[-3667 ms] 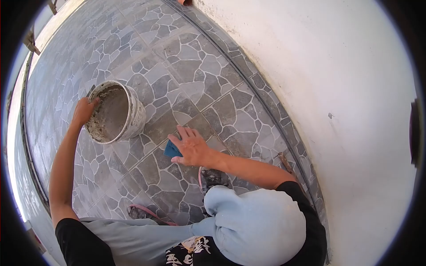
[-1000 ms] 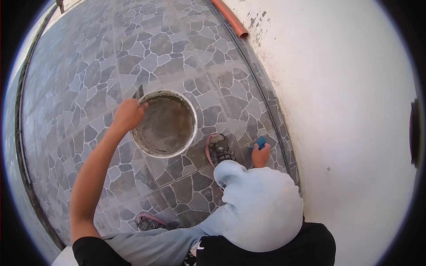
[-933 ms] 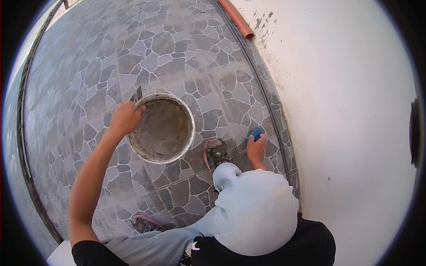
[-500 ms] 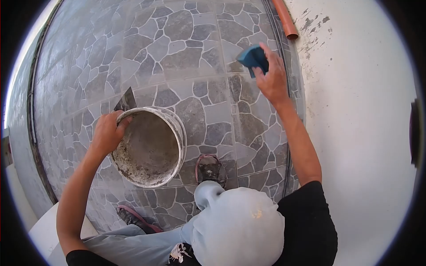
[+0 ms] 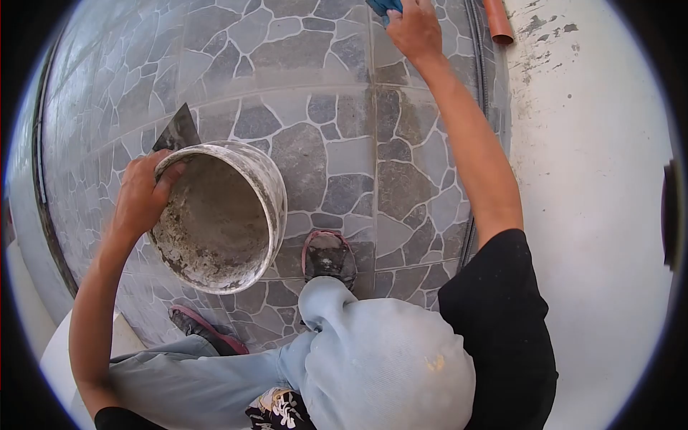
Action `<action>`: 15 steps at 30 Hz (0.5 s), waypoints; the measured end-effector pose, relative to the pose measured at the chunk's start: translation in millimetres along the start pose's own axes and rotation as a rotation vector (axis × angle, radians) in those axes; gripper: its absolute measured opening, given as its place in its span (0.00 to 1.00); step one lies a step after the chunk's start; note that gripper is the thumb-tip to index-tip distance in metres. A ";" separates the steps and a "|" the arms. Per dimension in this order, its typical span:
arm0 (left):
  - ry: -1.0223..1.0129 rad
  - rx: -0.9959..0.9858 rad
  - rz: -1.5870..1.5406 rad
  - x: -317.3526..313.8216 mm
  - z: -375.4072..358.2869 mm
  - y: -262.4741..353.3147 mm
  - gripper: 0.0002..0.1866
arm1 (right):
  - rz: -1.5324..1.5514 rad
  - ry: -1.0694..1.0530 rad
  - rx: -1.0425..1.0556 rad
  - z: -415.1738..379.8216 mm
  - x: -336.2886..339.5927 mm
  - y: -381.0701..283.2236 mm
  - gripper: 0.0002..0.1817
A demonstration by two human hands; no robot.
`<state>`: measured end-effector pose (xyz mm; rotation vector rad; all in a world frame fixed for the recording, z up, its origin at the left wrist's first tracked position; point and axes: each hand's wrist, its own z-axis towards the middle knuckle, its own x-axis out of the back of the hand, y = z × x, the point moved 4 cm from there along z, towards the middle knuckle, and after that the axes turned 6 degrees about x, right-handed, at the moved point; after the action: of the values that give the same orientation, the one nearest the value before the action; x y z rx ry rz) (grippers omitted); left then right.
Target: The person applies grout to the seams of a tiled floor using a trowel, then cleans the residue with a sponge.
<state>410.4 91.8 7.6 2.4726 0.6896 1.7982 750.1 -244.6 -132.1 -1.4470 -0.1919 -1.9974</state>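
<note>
My left hand [image 5: 143, 192] grips the rim of a white bucket [image 5: 276, 188], its thumb over the inner edge. The bucket is tilted, and its inside is crusted with grey, mortar-like residue. A dark triangular trowel blade [image 5: 178, 129] sticks out beyond my left fingers, beside the rim; its handle is hidden. Near the top edge of the view, my right hand [image 5: 416, 27] holds a blue sponge [image 5: 385, 7] against or just above the stone-patterned floor [image 5: 297, 161]. The sponge is partly cut off by the frame.
An orange pipe [image 5: 498, 23] lies at the upper right by the white wall [image 5: 588, 179]. A dark corrugated conduit [image 5: 479, 64] runs along the wall's foot. My shoes [image 5: 328, 259] stand on the floor below and right of the bucket.
My right hand has moved up and slightly left with the sponge, away from the bucket. The bucket, with my left hand on it, appears further left, higher and more tilted.
</note>
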 end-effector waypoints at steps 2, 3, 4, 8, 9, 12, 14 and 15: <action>-0.051 0.049 0.014 2.4 2.5 -9.2 0.14 | 0.206 0.060 0.116 -65.7 65.4 -58.4 0.26; -0.124 0.073 0.008 -6.0 4.6 -12.2 0.16 | 0.274 -0.034 0.079 -119.1 81.9 -77.5 0.27; -0.142 0.073 -0.018 -13.9 3.0 -13.6 0.16 | 0.377 -0.175 0.017 -180.4 91.8 -92.2 0.28; 0.071 0.026 -0.016 -10.2 -4.6 -19.7 0.15 | 0.486 -0.363 -0.109 -296.7 89.6 -118.2 0.28; 0.095 0.002 -0.003 -9.3 -4.9 -17.0 0.15 | 0.439 -0.306 -0.123 -290.5 83.9 -112.4 0.27; 0.070 -0.031 0.005 -6.1 -2.6 -9.3 0.14 | 0.271 -0.017 -0.031 -163.7 22.0 -75.4 0.21; 0.041 -0.009 0.001 -1.9 -0.6 -1.1 0.14 | 0.094 0.035 -0.032 -76.6 -9.1 -48.5 0.19; -0.009 -0.003 0.000 1.4 0.6 1.7 0.13 | -0.004 0.029 -0.015 -58.0 -16.2 -42.6 0.19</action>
<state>411.9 90.9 9.1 2.4770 0.6860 1.7859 682.1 -232.3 -157.8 -1.4268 -0.1676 -2.0257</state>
